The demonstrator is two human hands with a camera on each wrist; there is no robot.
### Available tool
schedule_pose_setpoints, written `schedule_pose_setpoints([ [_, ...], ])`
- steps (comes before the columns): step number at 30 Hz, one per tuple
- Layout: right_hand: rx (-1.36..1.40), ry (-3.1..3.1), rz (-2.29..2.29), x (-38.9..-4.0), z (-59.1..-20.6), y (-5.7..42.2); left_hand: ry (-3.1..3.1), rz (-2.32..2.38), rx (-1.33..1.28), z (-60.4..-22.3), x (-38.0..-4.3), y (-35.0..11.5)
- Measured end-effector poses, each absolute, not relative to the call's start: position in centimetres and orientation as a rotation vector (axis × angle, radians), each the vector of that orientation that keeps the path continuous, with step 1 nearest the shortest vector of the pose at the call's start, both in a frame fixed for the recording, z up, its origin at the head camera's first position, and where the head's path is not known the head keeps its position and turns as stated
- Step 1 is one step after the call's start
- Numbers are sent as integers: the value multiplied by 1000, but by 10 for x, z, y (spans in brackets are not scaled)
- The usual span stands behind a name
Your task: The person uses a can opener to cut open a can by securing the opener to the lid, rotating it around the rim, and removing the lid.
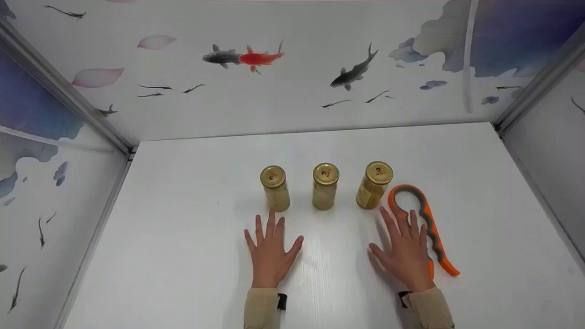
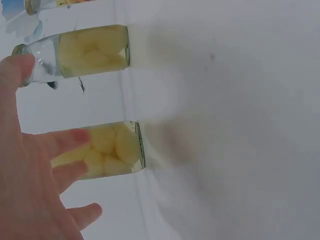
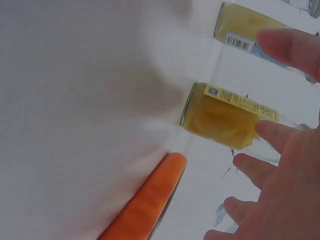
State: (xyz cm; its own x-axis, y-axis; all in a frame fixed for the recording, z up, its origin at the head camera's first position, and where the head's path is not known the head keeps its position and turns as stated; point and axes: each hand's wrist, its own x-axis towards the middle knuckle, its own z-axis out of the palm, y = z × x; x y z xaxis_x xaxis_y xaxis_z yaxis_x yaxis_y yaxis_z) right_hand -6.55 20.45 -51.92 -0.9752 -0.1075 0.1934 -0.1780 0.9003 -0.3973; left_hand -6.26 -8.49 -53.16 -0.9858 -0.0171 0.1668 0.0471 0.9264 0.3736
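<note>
Three glass jars with gold screw lids stand upright in a row on the white table. The left jar [image 1: 277,197] contains pale round pieces, seen in the left wrist view. Pale contents also fill the middle jar [image 1: 324,195]. Deeper yellow pieces and a yellow label mark the right jar [image 3: 220,117]. My left hand [image 1: 270,258] is spread with straight fingers, its fingertips close to the left jar's base. Fingers spread too, my right hand [image 1: 406,256] lies just below the right jar. It overlaps part of an orange-and-grey jar opener [image 1: 435,233]. Neither hand holds anything.
White panels painted with fish and petals enclose the table [image 1: 173,205] at the back and both sides. Metal frame strips [image 1: 105,128] run along the corners. Dark bands [image 1: 282,301] show at the cuffs of the tan sleeves [image 1: 261,308].
</note>
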Motion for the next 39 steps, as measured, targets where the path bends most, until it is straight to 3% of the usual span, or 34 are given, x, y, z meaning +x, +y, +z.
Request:
schedule_pose_setpoints([
  [11, 87, -3226, 694, -81, -504, 264, -2636, -1224, 280, -536, -86, -104],
  [17, 46, -3372, 722, -95, -504, 282, -2513, -1515, 280, -536, -113, -107],
  [30, -26, -3390, 603, -110, -509, 281, -2347, -1710, 203, -526, -161, -104],
  [39, -49, -3454, 644, -118, -504, 293, -2299, -1789, 265, -526, -169, -98],
])
